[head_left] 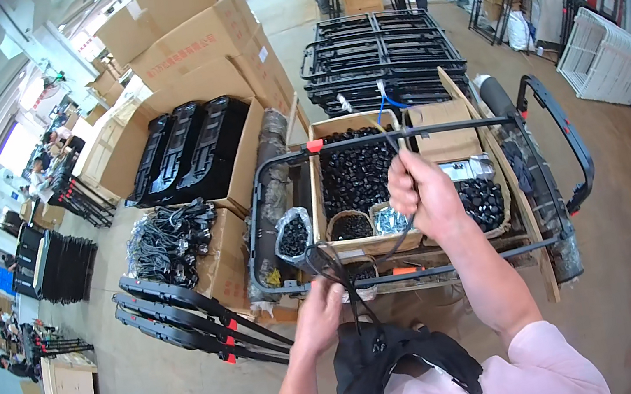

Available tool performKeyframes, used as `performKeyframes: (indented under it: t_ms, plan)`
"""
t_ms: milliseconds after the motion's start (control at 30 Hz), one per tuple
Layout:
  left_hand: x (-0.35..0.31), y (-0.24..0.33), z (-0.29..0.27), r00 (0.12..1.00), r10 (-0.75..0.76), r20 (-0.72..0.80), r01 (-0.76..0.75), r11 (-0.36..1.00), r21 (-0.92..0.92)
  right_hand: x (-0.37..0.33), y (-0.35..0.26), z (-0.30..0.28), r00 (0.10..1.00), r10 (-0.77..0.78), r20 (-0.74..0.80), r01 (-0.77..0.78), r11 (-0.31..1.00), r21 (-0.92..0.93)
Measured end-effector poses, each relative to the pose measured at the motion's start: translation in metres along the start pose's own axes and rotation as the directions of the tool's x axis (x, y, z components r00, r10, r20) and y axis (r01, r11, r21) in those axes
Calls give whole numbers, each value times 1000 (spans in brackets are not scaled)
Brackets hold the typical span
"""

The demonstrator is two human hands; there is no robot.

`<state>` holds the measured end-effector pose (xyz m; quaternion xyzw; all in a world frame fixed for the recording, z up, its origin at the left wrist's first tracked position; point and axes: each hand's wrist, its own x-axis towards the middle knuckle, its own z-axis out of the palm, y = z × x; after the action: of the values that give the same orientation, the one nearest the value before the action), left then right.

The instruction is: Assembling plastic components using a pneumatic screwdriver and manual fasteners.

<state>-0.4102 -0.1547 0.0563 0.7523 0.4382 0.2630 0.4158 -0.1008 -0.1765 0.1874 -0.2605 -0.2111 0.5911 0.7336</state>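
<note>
My right hand (425,194) is raised over the bins, its fingers closed round a black cable (399,250). Thin blue and yellowish wires (383,112) fan out beyond that fist, some with pale tips. Lower and to the left, my left hand (320,313) grips a bundle of black cables (334,271) that hangs down in front of me. From this bundle one cable loops across to the right hand. Beneath both hands lies a black rounded tubular frame (460,265) with a red piece on its far bar, resting across the workbench. The left fingertips are partly hidden by the cables.
Under the frame, a wooden bin (357,169) holds many small black parts; smaller tubs hold screws. Left are a carton of black panels (194,146), coiled cables (173,242) and curved black bars (192,309). Stacked black frames (383,52) stand beyond. Two people work at the far table.
</note>
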Motion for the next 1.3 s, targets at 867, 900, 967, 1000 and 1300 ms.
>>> performKeyframes:
  t_ms: [867, 900, 967, 1000, 1300]
  plan:
    - [68, 113, -11, 1000, 9, -29, -25, 788, -615, -106, 49, -6, 825, 538, 173, -504, 839, -206]
    - [69, 106, -10, 1000, 4, -30, -21, 789, -614, -107, 49, -7, 823, 541, 174, -508, 837, -203]
    - [70, 110, -10, 939, 334, -83, -344, 915, -210, -108, 50, -9, 798, 579, 167, -548, 813, -199]
    - [69, 112, -14, 896, 439, -69, -439, 898, 5, -106, 51, -11, 791, 588, 168, -557, 807, -196]
    - [22, 110, -20, 998, 67, -8, -67, 971, -228, -103, 84, -35, 700, 698, 151, -675, 715, -183]
